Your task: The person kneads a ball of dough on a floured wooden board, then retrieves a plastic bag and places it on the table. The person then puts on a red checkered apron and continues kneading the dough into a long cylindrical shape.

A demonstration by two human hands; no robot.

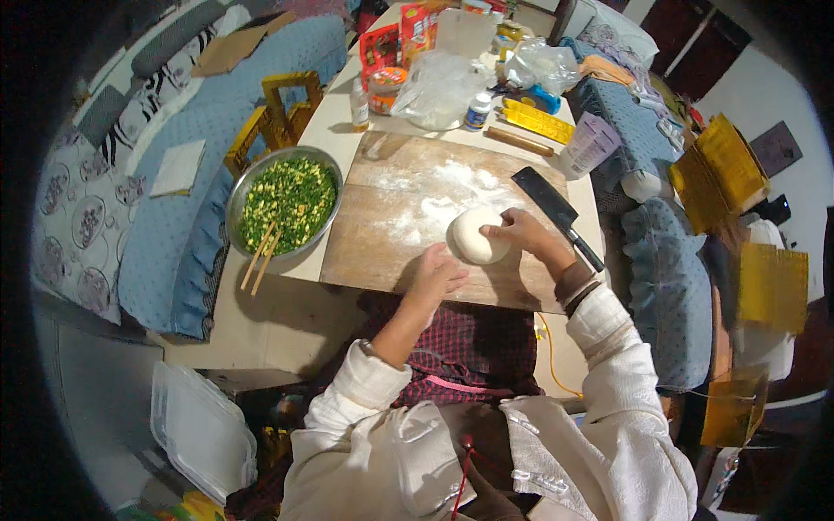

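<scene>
A smooth round ball of white dough point(474, 242) sits near the front of a floured wooden board point(365, 254). My right hand point(524, 233) grips its right side, thumb on the upper surface and fingers around the far edge. Just left of the dough, my left hand point(438, 272) hovers low over the board's front part with fingers apart and nothing in it; whether a fingertip touches the dough I cannot tell. Loose white flour point(459, 179) is scattered beyond the dough. To the right lies a black cleaver point(546, 195), its handle towards me over the board's right edge.
At left stands a metal bowl point(339, 195) of chopped greens and yellow bits, with wooden chopsticks point(258, 264) across its rim. Past the board lie a rolling pin point(519, 141), a white bottle point(478, 111), plastic bags point(438, 88) and a lidded jar point(387, 91). A pouch point(589, 146) stands right.
</scene>
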